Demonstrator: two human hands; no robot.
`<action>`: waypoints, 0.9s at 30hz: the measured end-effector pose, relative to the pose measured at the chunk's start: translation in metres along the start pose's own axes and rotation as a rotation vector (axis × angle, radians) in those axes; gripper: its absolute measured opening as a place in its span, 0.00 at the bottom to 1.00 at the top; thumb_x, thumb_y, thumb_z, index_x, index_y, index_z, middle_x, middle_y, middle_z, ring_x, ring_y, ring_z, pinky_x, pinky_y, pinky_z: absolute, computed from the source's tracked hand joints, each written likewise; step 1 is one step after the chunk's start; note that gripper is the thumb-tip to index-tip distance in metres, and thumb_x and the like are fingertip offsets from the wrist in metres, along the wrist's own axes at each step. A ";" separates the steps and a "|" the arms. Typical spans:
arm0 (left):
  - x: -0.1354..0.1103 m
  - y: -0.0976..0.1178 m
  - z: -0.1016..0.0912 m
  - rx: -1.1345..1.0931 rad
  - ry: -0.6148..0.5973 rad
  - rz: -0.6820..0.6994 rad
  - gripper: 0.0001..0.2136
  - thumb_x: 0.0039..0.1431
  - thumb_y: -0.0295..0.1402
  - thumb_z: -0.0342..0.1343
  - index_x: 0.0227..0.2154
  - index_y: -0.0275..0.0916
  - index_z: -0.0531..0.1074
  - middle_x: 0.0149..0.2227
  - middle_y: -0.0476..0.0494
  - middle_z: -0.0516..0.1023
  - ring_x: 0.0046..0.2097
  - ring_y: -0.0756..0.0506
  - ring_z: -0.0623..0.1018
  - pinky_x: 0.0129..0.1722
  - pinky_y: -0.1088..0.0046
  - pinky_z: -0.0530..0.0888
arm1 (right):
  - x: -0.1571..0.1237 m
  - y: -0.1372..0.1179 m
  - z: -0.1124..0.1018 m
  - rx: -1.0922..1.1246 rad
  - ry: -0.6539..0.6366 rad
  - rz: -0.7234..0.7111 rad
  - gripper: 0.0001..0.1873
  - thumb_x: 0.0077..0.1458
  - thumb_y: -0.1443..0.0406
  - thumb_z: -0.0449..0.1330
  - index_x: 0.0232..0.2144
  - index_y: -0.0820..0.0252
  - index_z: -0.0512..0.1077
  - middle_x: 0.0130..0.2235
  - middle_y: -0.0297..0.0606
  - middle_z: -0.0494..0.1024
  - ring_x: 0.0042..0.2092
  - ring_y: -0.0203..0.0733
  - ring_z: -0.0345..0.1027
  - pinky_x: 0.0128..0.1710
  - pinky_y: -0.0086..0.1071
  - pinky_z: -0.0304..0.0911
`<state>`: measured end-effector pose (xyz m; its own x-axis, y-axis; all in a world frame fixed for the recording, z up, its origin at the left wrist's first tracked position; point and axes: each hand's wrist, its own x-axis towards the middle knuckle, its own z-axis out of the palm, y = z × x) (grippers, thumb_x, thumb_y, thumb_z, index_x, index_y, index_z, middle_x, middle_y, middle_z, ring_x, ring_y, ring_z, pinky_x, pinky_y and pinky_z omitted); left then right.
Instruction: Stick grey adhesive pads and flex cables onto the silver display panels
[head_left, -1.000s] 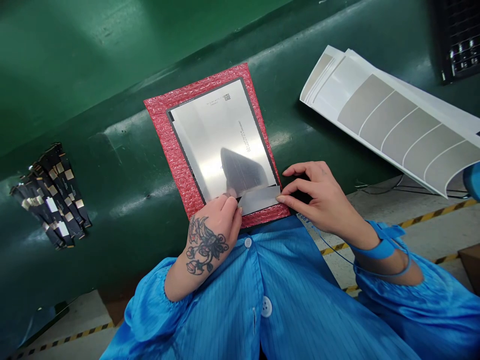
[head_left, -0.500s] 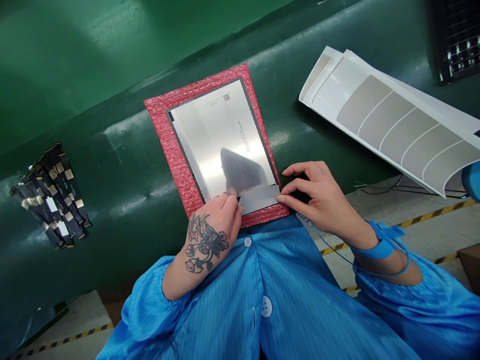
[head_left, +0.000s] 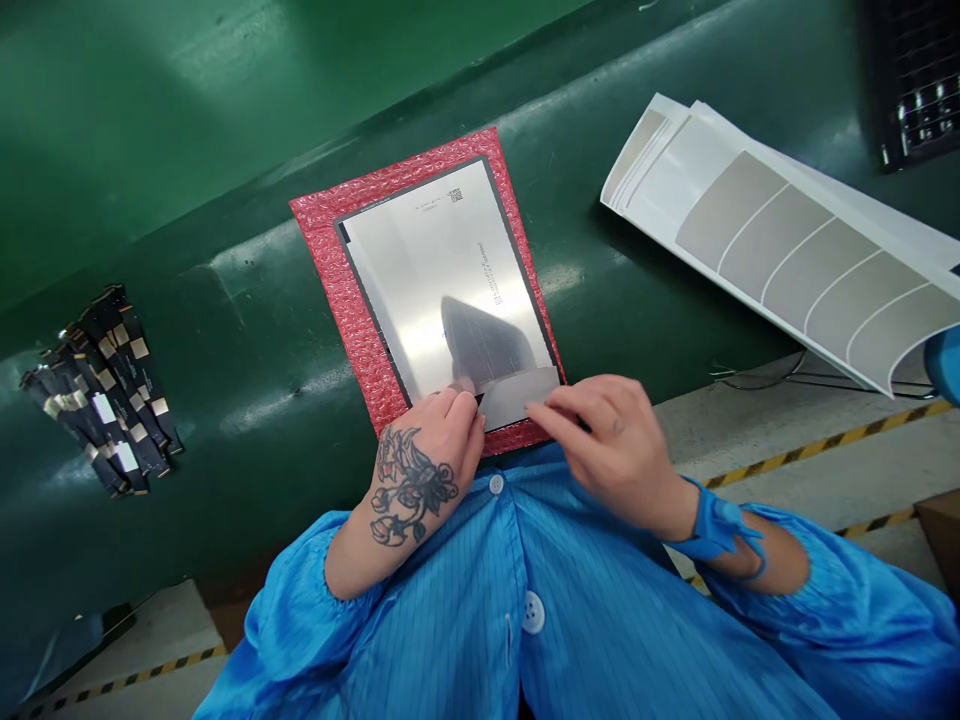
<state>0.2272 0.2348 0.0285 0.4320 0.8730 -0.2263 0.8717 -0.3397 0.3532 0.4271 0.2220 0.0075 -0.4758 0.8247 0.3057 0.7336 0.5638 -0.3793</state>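
Note:
A shiny metal-backed panel (head_left: 442, 275) lies on a red bubble-wrap sheet (head_left: 330, 250) on the green bench. A grey strip (head_left: 514, 392) lies along the panel's near edge. My left hand (head_left: 427, 455), tattooed on its back, is closed, with its fingertips pinching the strip's left end against the panel. My right hand (head_left: 604, 440) hovers over the strip's right end with fingers extended and pressing down on it, slightly smeared by motion. A blue strap (head_left: 716, 530) circles my right wrist.
A stack of white sheets carrying grey strips (head_left: 787, 240) lies at the right, hanging over the bench edge. A pile of black flex cables (head_left: 101, 390) sits at the left. A dark rack (head_left: 919, 80) stands at the top right. The floor has yellow-black tape.
My right hand has slid left from the panel's right corner onto the grey strip. My left hand and the panel have stayed in place.

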 end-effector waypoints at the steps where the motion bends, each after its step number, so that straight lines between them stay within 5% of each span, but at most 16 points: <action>1: 0.000 0.000 0.000 0.000 -0.001 0.000 0.10 0.63 0.30 0.44 0.26 0.39 0.64 0.25 0.48 0.70 0.28 0.48 0.72 0.26 0.74 0.64 | -0.003 -0.004 0.003 0.004 0.010 -0.040 0.16 0.58 0.75 0.51 0.40 0.52 0.73 0.37 0.36 0.76 0.38 0.40 0.66 0.41 0.37 0.63; 9: 0.000 0.000 0.000 -0.012 -0.034 -0.019 0.10 0.63 0.31 0.45 0.26 0.39 0.64 0.25 0.48 0.70 0.29 0.48 0.73 0.27 0.74 0.65 | -0.017 -0.017 0.023 0.047 0.016 -0.079 0.16 0.60 0.72 0.52 0.45 0.57 0.77 0.35 0.39 0.78 0.39 0.39 0.66 0.41 0.35 0.63; 27: 0.002 -0.003 -0.002 -0.090 -0.017 -0.018 0.10 0.63 0.31 0.46 0.25 0.39 0.64 0.23 0.50 0.68 0.26 0.50 0.70 0.26 0.75 0.64 | -0.019 -0.015 0.026 -0.045 0.001 -0.123 0.17 0.60 0.73 0.53 0.44 0.55 0.77 0.36 0.38 0.77 0.39 0.39 0.65 0.41 0.35 0.61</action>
<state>0.2252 0.2379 0.0291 0.4210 0.8724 -0.2484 0.8553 -0.2905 0.4291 0.4126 0.1991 -0.0156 -0.5624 0.7497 0.3487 0.6909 0.6578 -0.2999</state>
